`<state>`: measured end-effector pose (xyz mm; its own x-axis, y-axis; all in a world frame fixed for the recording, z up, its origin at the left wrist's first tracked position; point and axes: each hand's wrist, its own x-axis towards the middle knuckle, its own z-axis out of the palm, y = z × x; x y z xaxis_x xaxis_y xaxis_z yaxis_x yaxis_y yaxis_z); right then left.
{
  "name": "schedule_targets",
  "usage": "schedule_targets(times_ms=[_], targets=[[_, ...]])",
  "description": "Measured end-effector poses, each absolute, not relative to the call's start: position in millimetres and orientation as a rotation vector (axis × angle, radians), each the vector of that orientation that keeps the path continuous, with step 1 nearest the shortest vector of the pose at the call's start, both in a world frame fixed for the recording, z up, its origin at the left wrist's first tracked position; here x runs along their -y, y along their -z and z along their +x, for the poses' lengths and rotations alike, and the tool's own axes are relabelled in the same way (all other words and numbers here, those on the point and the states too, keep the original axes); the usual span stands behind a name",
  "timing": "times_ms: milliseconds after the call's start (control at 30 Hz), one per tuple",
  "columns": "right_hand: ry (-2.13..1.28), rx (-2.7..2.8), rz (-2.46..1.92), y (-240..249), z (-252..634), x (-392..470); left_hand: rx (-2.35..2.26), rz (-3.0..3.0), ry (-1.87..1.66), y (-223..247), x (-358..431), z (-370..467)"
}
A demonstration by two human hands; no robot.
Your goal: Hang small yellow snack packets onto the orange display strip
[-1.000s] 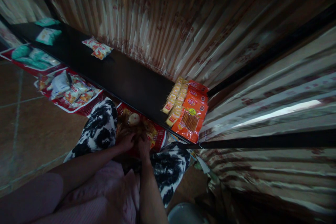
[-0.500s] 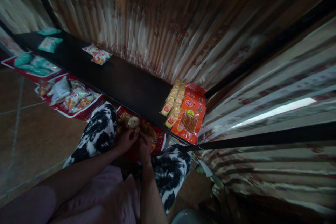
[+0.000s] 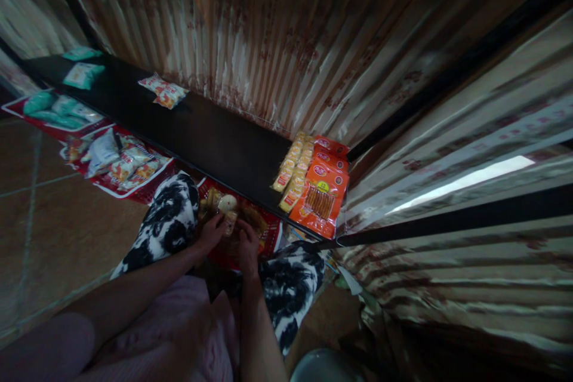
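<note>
Between my knees is a red basket [image 3: 273,239] holding several wrapped snacks, dim and hard to tell apart. Over it, my left hand [image 3: 211,235] pinches a small clear-wrapped snack packet [image 3: 230,224] at its left side. My right hand [image 3: 248,245] is just to the right of the packet with bent fingers; whether it touches the packet I cannot tell. A round pale wrapped item [image 3: 227,203] lies in the basket just beyond the packet. Beyond the basket, yellow snack packets [image 3: 293,170] lie in two rows beside overlapping orange snack bags [image 3: 320,197].
A long black shelf [image 3: 215,140] runs behind the baskets, with an orange-and-white bag [image 3: 165,92] and teal bags [image 3: 84,74] on it. To the left stand a basket of chip bags [image 3: 128,164] and a basket of teal packs [image 3: 58,110]. A pleated curtain [image 3: 268,42] hangs behind.
My fingers, earlier close together over the packet, have moved apart a little. The packet shows more plainly beside my left fingers. The view has shifted slightly.
</note>
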<state>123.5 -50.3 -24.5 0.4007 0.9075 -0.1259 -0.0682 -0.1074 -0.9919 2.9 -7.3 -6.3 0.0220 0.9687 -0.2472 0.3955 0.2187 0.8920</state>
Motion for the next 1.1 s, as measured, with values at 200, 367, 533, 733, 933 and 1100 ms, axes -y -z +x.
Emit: schedule_targets(times_ms=[200, 367, 533, 733, 933, 1100], targets=[[-1.022, 0.82, -1.368, 30, 124, 52, -1.525, 1.258, -0.77, 2, 9, 5], [-1.072, 0.797, -1.348, 28, 124, 53, -1.529, 1.174, -0.792, 2, 8, 4], [-1.09, 0.755, -1.367, 21, 122, 52, -1.547, 1.143, -0.8, 0, 7, 3], [-1.141, 0.682, -1.326, 19, 120, 52, -1.468, 1.049, -0.794, -8, 9, 5], [-1.13, 0.711, -1.341, 23, 122, 52, -1.471, 1.006, -0.811, -9, 10, 5], [-1.214, 0.583, -1.276, 18, 118, 52, -1.461, 0.864, -0.853, -1, 8, 3]])
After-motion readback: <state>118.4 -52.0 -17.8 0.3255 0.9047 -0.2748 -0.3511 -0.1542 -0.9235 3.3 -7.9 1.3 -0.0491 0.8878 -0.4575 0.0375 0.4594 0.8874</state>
